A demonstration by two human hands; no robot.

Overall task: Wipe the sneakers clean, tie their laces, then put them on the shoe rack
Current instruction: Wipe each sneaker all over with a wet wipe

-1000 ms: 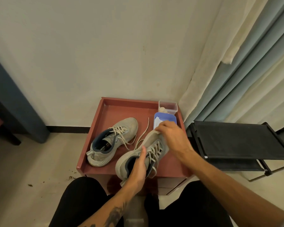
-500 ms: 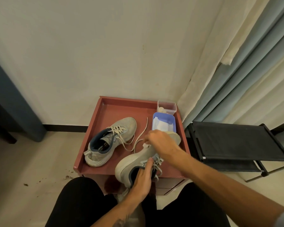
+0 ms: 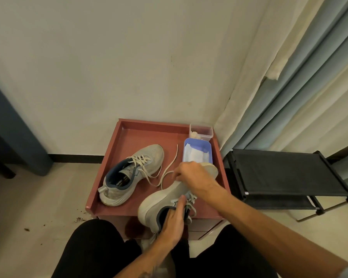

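Left hand (image 3: 172,221) grips the near sneaker (image 3: 161,199) at its heel collar, fingers reaching into the opening and thumb lying along the grey side panel. Right hand (image 3: 191,175) lies over the forefoot of the same sneaker, fingers bent down against the upper; whether they pinch anything cannot be told.

The near sneaker is tilted onto its side. Its pale sole faces left, its heel projects past the near edge of the red surface (image 3: 129,133), and its toe is just beside the blue container (image 3: 206,148).

The second sneaker (image 3: 131,173) stands upright on the left half of the surface, toe pointing away from the person, laces untied. A loose lace (image 3: 170,163) trails across the surface between the two sneakers.

The blue container holds folded white sheets. Behind it, in the far right corner of the surface, stands a small clear box (image 3: 202,131).

The black shoe rack (image 3: 279,171) stands on the floor just to the right of the surface, in front of a pale curtain (image 3: 309,77).
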